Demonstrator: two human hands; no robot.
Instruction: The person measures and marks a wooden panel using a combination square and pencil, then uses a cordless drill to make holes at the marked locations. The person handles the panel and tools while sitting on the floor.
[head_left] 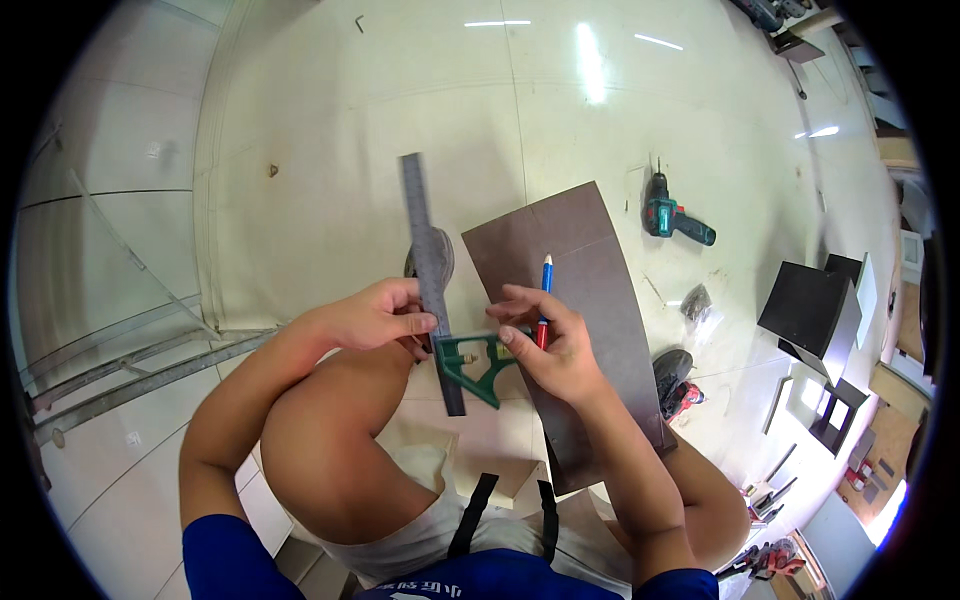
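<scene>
A combination square with a long grey steel blade (428,250) and a green head (482,385) is held between my hands above my lap. My left hand (385,315) pinches the blade just above the head. With thumb and fingers, my right hand (550,345) grips the head at its right side. A blue and red pencil (546,280) is also tucked among the right hand's fingers, its tip pointing away from me. Beneath the right hand and forearm, a dark brown panel (590,260) slants across my right thigh.
A green cordless drill (672,212) lies on the pale floor at right. Beside my right shoe (672,372) are a red tool (688,400) and a clear plastic bag (700,305). Black box-shaped pieces (812,310) stand farther right. A metal frame (150,385) crosses the left side.
</scene>
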